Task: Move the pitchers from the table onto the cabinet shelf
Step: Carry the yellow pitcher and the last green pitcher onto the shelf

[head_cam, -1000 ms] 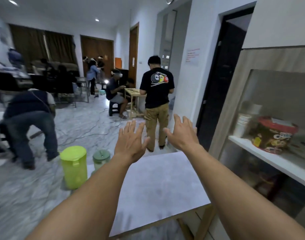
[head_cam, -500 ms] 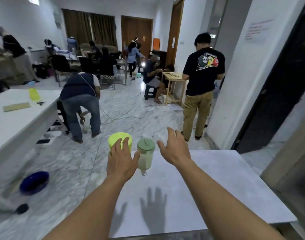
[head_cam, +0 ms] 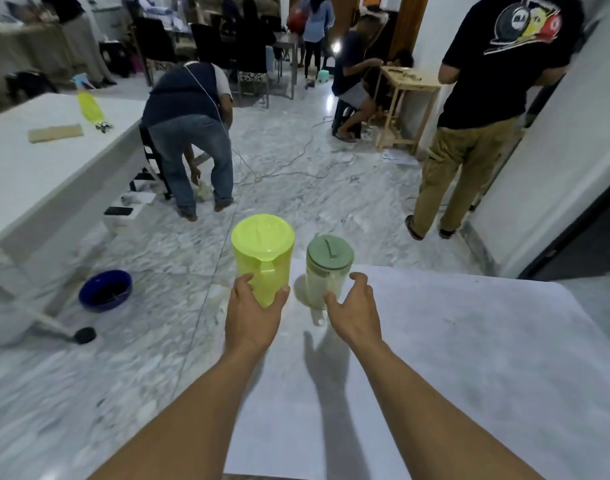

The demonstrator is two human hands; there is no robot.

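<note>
Two pitchers stand at the far left corner of the pale grey table [head_cam: 469,358]. The bigger one is a yellow-green pitcher [head_cam: 263,258] with a matching lid. To its right is a clear pitcher with a green lid [head_cam: 327,268]. My left hand [head_cam: 253,315] cups the lower front of the yellow-green pitcher, thumb on one side and fingers on the other. My right hand [head_cam: 353,311] is curled with fingers apart just at the clear pitcher's near right side; whether it touches the pitcher I cannot tell. The cabinet shelf is out of view.
A person in a black shirt [head_cam: 487,109] stands beyond the table's far right. Another person [head_cam: 189,133] bends over on the marble floor ahead. A long white table [head_cam: 37,174] is on the left, a blue bowl [head_cam: 105,291] on the floor beside it.
The view swung left and down, away from the cabinet. Both hands reached forward to the pitchers; my left hand has closed around the yellow-green one and my right has curled beside the clear one.
</note>
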